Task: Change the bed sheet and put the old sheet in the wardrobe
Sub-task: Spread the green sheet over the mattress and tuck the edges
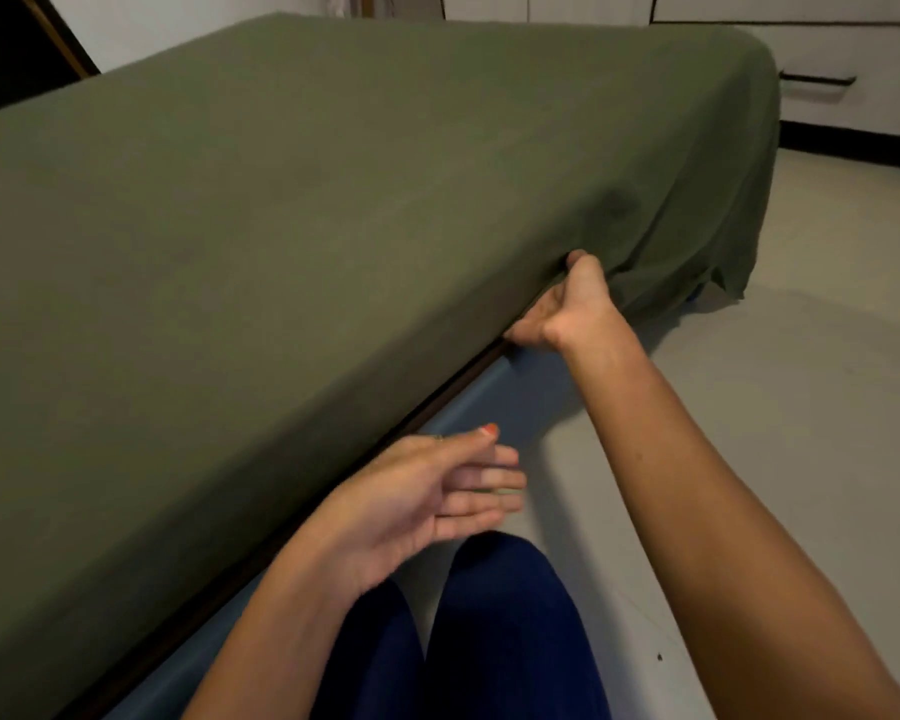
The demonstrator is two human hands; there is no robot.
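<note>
An olive green sheet (292, 189) covers the mattress and fills most of the view. Along the near side it looks tucked under; at the far right corner it hangs loose toward the floor. My right hand (567, 304) grips the mattress edge with the sheet, thumb on top and fingers curled underneath. My left hand (437, 491) hovers beside the bed with straight fingers and holds nothing. Below the mattress runs the blue bed base (494, 402).
Pale floor (801, 433) spreads to the right of the bed. White cabinets with a dark handle (817, 80) stand at the back right. A dark doorway (6, 49) lies at the top left. My legs in blue trousers (489, 631) are close to the bed base.
</note>
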